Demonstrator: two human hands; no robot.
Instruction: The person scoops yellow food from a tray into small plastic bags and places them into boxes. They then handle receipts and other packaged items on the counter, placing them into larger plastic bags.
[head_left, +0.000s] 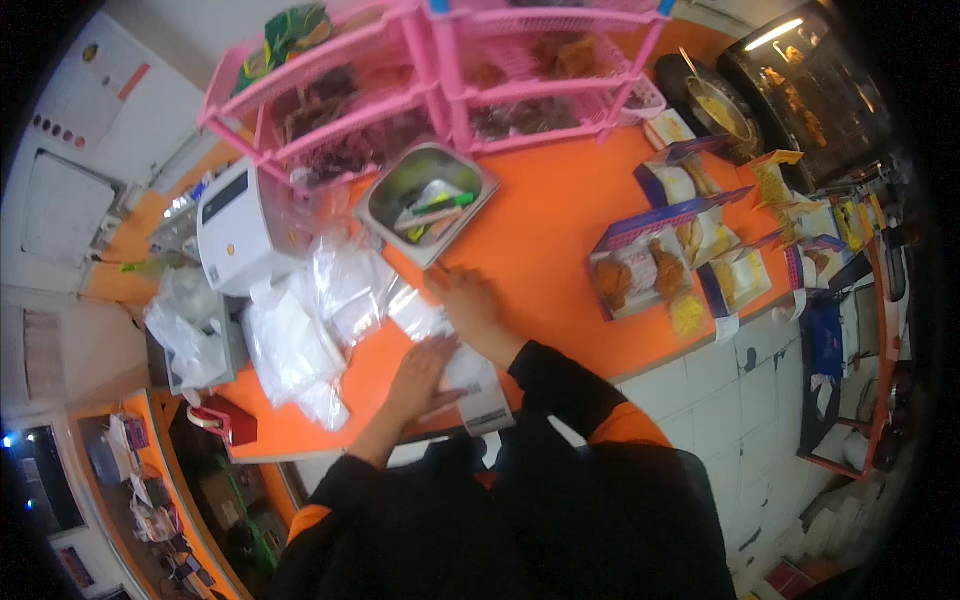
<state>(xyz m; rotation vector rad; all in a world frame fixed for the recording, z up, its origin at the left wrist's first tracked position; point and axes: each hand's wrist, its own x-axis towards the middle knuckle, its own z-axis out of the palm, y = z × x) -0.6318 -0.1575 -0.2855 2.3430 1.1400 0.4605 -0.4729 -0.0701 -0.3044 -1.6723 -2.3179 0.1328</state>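
My left hand (421, 379) rests with fingers spread at the left edge of a printed paper slip (480, 390) near the front edge of the orange counter (540, 225). Just beyond the slip, my right hand (469, 300) is beside the near corner of a steel pan (429, 257); blur hides whether its fingers hold anything. Markers, one a green marker (450, 202), lie in the pan. Clear plastic bags (345, 277) and a stack of white plastic bags (292, 345) lie left of my hands. A white label printer (247, 225) stands behind them.
Open boxes of fried chicken (641, 274) and wrapped food stand on the right, with a small tub of yellow food (687, 313) in front. Pink plastic racks (442, 97) line the back. A tape dispenser (225, 420) is at the front left; a glass-fronted warmer (806, 97) stands back right.
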